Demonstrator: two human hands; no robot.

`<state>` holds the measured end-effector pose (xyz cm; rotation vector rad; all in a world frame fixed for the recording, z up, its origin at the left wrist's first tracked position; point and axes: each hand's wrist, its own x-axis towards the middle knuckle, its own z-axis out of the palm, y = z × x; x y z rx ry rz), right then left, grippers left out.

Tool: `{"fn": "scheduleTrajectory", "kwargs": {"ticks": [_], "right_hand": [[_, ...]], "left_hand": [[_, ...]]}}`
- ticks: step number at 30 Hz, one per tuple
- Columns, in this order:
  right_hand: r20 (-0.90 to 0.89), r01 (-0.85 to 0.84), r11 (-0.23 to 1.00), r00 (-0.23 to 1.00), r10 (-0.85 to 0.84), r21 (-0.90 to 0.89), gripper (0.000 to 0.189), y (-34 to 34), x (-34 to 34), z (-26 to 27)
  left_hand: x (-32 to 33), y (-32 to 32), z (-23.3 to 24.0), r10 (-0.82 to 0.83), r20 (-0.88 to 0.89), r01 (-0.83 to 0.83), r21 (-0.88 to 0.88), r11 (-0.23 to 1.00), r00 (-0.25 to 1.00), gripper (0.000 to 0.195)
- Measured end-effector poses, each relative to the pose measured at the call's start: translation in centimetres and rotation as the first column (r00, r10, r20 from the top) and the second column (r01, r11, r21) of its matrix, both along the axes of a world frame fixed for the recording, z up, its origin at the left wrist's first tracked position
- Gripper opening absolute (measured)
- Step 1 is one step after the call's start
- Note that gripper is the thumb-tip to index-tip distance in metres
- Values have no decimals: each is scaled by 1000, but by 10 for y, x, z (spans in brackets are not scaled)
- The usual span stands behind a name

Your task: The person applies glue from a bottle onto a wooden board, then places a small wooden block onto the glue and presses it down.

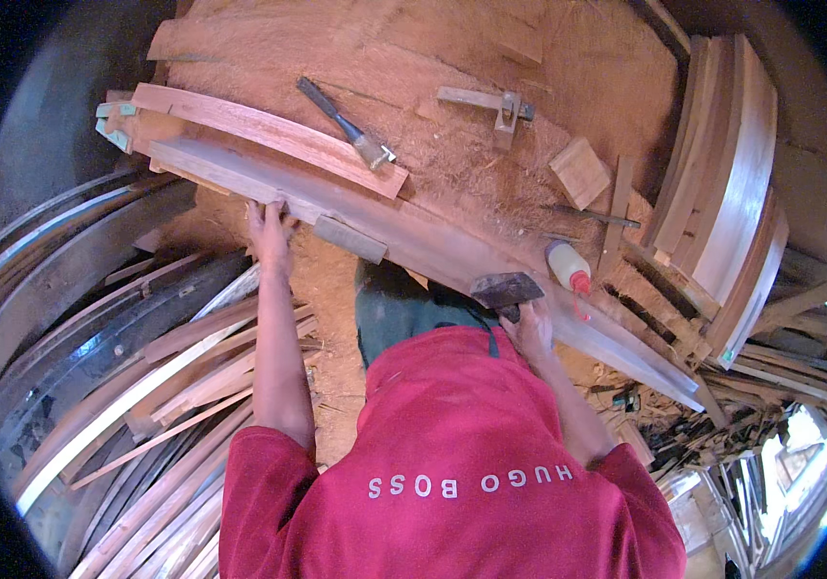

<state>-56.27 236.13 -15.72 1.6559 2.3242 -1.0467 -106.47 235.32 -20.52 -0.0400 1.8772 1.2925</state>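
A long wooden board [428,228] lies slantwise across the sawdust-covered work surface. My left hand [269,224] grips its near edge, left of a small grey block [350,239] set against that edge. My right hand [529,326] is closed on a dark hammer-like tool [506,291], whose head is over the board's near edge; most of its handle is hidden. Beyond the long board lies a shorter reddish wooden strip [261,134] with a chisel-like tool [347,124] resting across it. A bottle with a red cap [569,266] lies by the board on the right.
A wooden marking gauge [504,112], a square wood block [579,174] and a thin dark metal tool [594,216] lie on the far side. Curved planks [728,166] stand stacked at the right. Many wooden strips [167,369] fill the left, and scraps [702,427] lie lower right.
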Motion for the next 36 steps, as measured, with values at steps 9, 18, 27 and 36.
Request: {"fn": "scheduleTrajectory", "kwargs": {"ticks": [9,18,27,36], "right_hand": [[54,27,977,998,-39,214,58,11,-17,12],[71,44,997,997,-40,-60,55,26,-62,56],[-132,-281,911,934,332,302,47,24,-196,67],[71,-176,974,983,167,142,33,23,-233,52]], "left_hand": [[17,-7,79,-819,-565,627,-675,389,-100,98],[-5,49,20,-675,-666,900,-436,7,-317,71],[-8,51,8,-598,-762,928,-365,77,-250,60],[-10,52,11,-575,-774,927,-368,71,-263,54]]}}
